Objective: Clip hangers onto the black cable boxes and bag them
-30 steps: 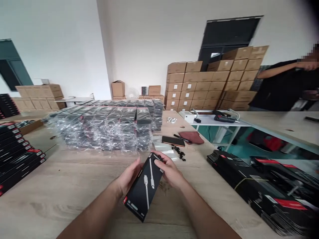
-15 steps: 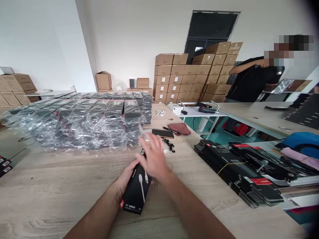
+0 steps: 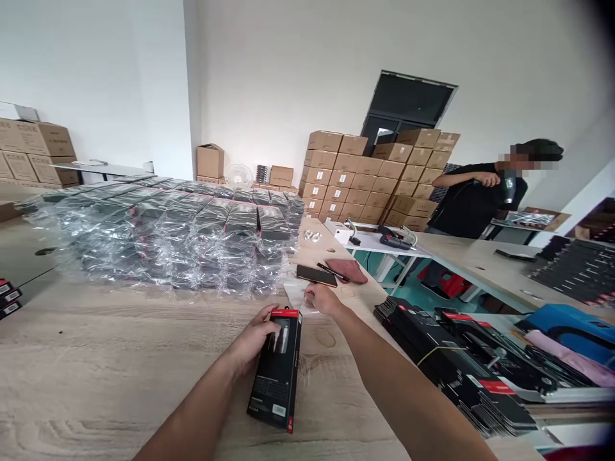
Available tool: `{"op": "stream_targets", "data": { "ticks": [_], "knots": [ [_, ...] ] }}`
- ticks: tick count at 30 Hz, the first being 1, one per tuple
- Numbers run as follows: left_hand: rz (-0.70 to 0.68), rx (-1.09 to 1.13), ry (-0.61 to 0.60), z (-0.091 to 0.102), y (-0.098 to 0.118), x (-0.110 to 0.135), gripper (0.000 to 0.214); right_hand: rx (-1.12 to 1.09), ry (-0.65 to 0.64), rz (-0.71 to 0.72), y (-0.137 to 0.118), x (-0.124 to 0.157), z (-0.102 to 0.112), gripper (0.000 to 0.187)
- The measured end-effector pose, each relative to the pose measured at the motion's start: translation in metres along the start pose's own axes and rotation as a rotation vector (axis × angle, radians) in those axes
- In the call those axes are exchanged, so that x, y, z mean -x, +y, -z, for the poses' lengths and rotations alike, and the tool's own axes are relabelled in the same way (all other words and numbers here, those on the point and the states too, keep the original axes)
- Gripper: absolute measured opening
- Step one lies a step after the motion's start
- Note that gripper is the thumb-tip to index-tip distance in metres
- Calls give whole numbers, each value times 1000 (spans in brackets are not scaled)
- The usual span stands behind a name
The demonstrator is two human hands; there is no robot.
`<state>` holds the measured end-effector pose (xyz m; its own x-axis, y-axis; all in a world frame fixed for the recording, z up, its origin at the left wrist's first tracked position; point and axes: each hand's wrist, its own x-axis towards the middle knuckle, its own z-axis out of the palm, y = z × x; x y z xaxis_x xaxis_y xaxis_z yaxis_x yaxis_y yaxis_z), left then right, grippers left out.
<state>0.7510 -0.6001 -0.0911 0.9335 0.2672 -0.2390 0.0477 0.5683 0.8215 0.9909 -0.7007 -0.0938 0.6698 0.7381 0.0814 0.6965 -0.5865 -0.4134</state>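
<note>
My left hand is closed round the upper left side of a slim black cable box with a red top edge, a window and a small black tab at its top. The box stands tilted above the wooden table. My right hand reaches forward to a clear plastic bag, its fingers bunched together. Whatever they hold, if anything, is hidden. Just beyond lie a phone, a black pen and a reddish-brown cloth. A rubber band rests on the table nearer me.
Rows of black boxes in clear film fill the table's far left. Flattened black cartons lie banded at right. White coiled cables sit farther back. A person holds a heat gun behind the right-hand table.
The black box has been turned to show its windowed face. My right hand has left the box and moved forward and right onto the small black pieces. The camera view has tilted up.
</note>
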Motion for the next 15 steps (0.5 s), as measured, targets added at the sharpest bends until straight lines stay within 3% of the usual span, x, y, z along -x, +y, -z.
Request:
{"op": "stream_targets", "data": {
  "ticks": [8,12,15],
  "knots": [
    [-163,-259,-55,8,-6,-10,37,-105,-12,85,6,7,-5,16],
    [-179,-311,-54,10,-9,-12,41,-155,32,83,1,-2,2,24],
    [-206,-341,-18,12,-10,-13,51,-197,166,80,-4,-9,20,24]
  ]
}}
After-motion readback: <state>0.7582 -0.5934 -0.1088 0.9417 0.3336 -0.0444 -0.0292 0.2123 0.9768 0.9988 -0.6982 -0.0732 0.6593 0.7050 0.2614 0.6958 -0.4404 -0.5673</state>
